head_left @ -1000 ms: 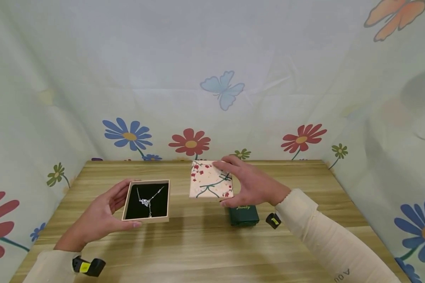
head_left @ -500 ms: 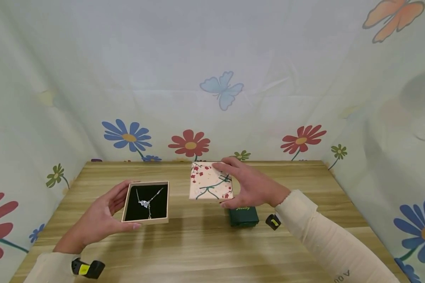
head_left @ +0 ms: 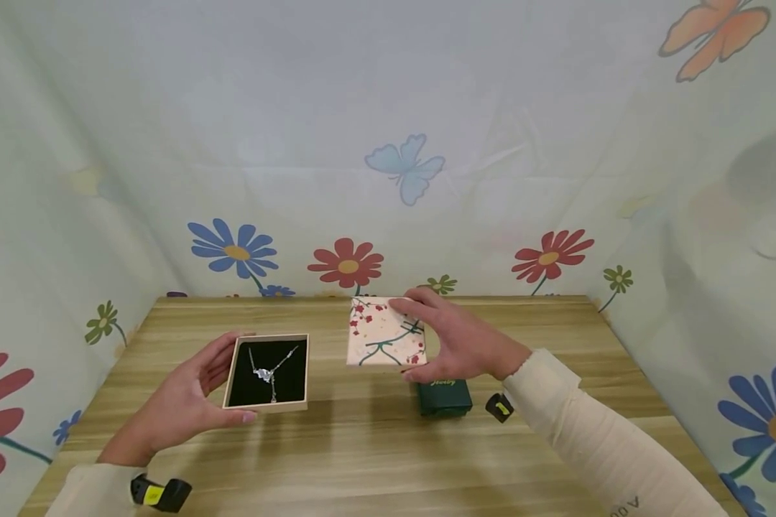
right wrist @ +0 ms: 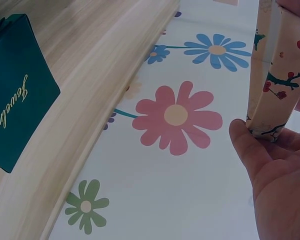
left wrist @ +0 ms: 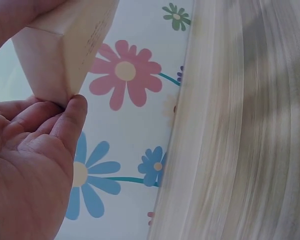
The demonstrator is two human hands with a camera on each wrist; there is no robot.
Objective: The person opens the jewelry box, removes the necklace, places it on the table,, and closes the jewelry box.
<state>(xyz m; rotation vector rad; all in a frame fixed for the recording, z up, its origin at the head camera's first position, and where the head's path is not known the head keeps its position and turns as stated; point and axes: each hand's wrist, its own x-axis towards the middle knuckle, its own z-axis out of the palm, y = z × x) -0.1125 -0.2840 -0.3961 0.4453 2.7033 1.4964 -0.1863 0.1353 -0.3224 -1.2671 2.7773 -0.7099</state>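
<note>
My left hand (head_left: pixel 184 398) grips a cream jewelry box base (head_left: pixel 265 407) by its left side, thumb at the near edge and fingers at the far one. Inside, a silver necklace (head_left: pixel 264 374) with a sparkling pendant lies on a black pad (head_left: pixel 246 388). To the right, my right hand (head_left: pixel 455 337) holds the box's lid (head_left: pixel 381 330), pale pink with red blossoms and green branches, pinched between thumb and fingers. Lid and base are apart, both raised over the table. In the left wrist view the base's underside (left wrist: pixel 90 45) carries small print, too blurred to read.
A dark green box (head_left: pixel 445 398) marked "Jewelry" stands on the wooden table (head_left: pixel 362 459), partly behind the right hand and lid. Behind the table's far edge hangs a pale cloth (head_left: pixel 284 143) printed with flowers and butterflies, which also closes off both sides.
Both hands keep the same grip and stay in nearly the same place. The whole scene sits slightly lower in the head view, as if the head tilted a little.
</note>
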